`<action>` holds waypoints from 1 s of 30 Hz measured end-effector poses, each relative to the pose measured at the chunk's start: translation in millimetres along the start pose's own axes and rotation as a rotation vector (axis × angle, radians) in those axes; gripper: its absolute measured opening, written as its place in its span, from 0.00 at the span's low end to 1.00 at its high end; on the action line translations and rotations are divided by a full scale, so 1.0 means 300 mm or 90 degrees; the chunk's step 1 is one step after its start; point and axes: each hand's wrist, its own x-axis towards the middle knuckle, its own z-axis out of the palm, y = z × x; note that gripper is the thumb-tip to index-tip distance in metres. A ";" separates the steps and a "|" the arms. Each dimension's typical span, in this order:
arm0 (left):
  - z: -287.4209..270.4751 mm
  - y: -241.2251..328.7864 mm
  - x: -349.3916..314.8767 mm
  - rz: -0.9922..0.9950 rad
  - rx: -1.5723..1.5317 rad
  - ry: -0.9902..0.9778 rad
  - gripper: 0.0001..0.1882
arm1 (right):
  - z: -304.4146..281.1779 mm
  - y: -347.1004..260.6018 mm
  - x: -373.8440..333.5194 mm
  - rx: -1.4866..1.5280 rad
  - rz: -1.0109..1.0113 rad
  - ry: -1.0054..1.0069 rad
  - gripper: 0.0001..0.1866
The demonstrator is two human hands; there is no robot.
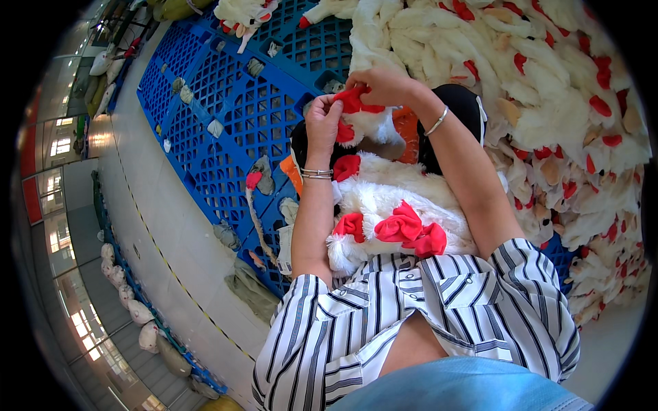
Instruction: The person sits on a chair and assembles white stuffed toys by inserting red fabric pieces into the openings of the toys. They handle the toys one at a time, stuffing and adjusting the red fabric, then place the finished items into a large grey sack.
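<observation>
Over the far side of my lap, my left hand (322,122) pinches the edge of a red fabric part (351,101) of a white plush toy skin. My right hand (385,85) grips the same red part from the other side, fingers bent around it. White fur of that skin (375,125) hangs below the hands. Closer to my body, more limp white plush skins (404,192) lie across my lap, with red fabric pieces (401,222) on top.
Blue plastic pallets (199,75) with scraps on them spread out to the left. A large heap of white plush skins with red parts (548,116) rises on the right. Something orange (406,133) shows between my knees. White sacks (140,312) line the far left beyond the floor.
</observation>
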 end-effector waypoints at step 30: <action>0.010 0.236 0.081 0.032 -0.286 0.102 0.09 | -0.014 -0.055 0.015 0.102 0.017 0.022 0.12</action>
